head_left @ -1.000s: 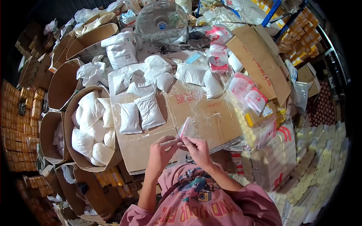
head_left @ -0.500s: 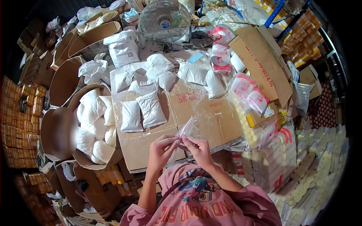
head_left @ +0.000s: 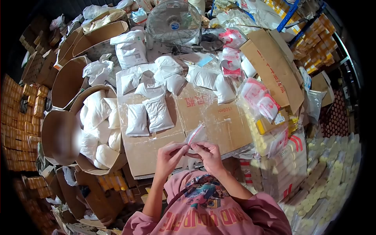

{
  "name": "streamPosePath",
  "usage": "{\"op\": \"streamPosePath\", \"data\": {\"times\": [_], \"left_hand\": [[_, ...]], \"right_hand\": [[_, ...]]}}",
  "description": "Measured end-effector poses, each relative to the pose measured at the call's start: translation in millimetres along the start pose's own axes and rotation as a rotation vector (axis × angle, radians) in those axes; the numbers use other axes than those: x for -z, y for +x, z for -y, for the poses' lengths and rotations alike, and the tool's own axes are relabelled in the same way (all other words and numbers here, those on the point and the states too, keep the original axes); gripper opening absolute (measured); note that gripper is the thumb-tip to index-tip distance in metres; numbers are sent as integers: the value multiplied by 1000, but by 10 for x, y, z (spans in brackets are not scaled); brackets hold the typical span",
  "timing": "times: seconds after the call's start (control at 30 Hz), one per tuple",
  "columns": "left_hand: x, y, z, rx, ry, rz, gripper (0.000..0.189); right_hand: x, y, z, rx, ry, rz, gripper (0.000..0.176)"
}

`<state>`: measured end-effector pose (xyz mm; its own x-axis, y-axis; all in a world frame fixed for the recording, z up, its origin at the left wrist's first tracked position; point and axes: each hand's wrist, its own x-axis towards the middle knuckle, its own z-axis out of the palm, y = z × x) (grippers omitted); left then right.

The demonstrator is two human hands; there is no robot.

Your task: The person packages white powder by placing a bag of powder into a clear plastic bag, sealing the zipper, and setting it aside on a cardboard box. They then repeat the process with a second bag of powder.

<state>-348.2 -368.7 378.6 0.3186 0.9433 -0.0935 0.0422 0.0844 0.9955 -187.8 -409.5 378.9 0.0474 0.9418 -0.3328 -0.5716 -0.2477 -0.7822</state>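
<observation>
Between my two hands is a small clear zip bag with a pinkish-red strip along its seal. My left hand pinches one side of it, thumb against fingers. My right hand grips the other side, its fingertips close to the left ones. The bag's upper part sticks up beyond my fingers; its lower part is mostly hidden behind the hands. Farther out on the cardboard-covered table lie a filled white bag and a second filled white bag, side by side.
More white bags lie toward the table's back, before a metal fan. At left stands a round carton of white bags. Red-printed packs and a large carton are at right, above stacked wrapped rolls.
The zip bag has turned and spreads wider above my fingers, leaning slightly right. My hands stay close together in nearly the same place. The camera view has shifted slightly.
</observation>
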Motion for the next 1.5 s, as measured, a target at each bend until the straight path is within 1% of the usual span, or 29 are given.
{"op": "streamPosePath", "data": {"times": [0.03, 0.1, 0.13, 0.23, 0.27, 0.33, 0.37, 0.4, 0.5, 0.6, 0.7, 0.73, 0.83, 0.87, 0.93, 1.03, 1.07, 1.13, 1.2, 1.27, 1.37, 1.4, 1.47, 1.5], "left_hand": [[4, -3, -2, -11, 38, 10, 15], [9, -13, -51, -33, 117, 30, 15], [13, -15, -142, -58, 209, 48, 16], [4, -20, -117, -185, 294, 38, 19], [7, -31, -201, -162, 316, 52, 23], [45, -36, -274, -152, 321, 112, 24], [67, -38, -284, -145, 323, 142, 24], [83, -34, -192, -191, 354, 127, 25], [158, -24, 18, -163, 434, 161, 23], [109, -62, -25, 77, 334, 140, 19], [8, -99, 29, -56, 379, 37, 13], [-34, -101, 77, -157, 413, -15, 11], [-55, -139, 161, -187, 488, -23, 12], [-73, -148, 263, -195, 491, -50, 13], [-91, -150, 396, -134, 458, -94, 14], [-111, -185, 416, -81, 360, -155, 17], [-153, -196, 398, -64, 330, -191, 17], [-226, -201, 406, -36, 316, -244, 16], [-263, -171, 425, -37, 374, -229, 14], [-318, -144, 481, -42, 405, -213, 9], [-363, -84, 562, -159, 343, -160, 9], [-337, -94, 609, -182, 287, -58, 11], [-352, -145, 704, -178, 299, 33, 10], [-358, -168, 725, -176, 306, 79, 9]], "right_hand": [[-26, -8, 25, 6, -28, -10, 17], [-81, -23, 63, 36, -179, -44, 16], [-99, -22, 71, 52, -254, -60, 16], [-100, -13, 41, 84, -406, -70, 17], [-81, -6, 23, 126, -510, -62, 16], [-27, 25, -17, 209, -717, -47, 15], [-17, 42, -37, 212, -727, -37, 15], [-9, 52, -61, 213, -736, -27, 14], [-18, 41, -38, 203, -820, 38, 13], [-40, 39, -56, 220, -892, 89, 11], [-12, 52, -202, 303, -1031, 74, 10], [0, 62, -244, 341, -1092, 61, 9], [-3, 72, -227, 175, -1173, 90, 10], [20, 94, -269, 212, -1165, 114, 9], [112, 133, -427, 280, -1147, 160, 10], [185, 142, -503, 415, -1084, 208, 8], [234, 157, -503, 407, -1082, 243, 9], [276, 158, -499, 397, -1058, 238, 10], [277, 170, -470, 383, -1037, 213, 11], [338, 194, -477, 391, -1096, 191, 10], [376, 210, -482, 423, -1104, 143, 10], [370, 184, -474, 429, -1083, 120, 10], [398, 142, -516, 434, -1059, 82, 13], [419, 126, -549, 369, -1062, 77, 14]]}}
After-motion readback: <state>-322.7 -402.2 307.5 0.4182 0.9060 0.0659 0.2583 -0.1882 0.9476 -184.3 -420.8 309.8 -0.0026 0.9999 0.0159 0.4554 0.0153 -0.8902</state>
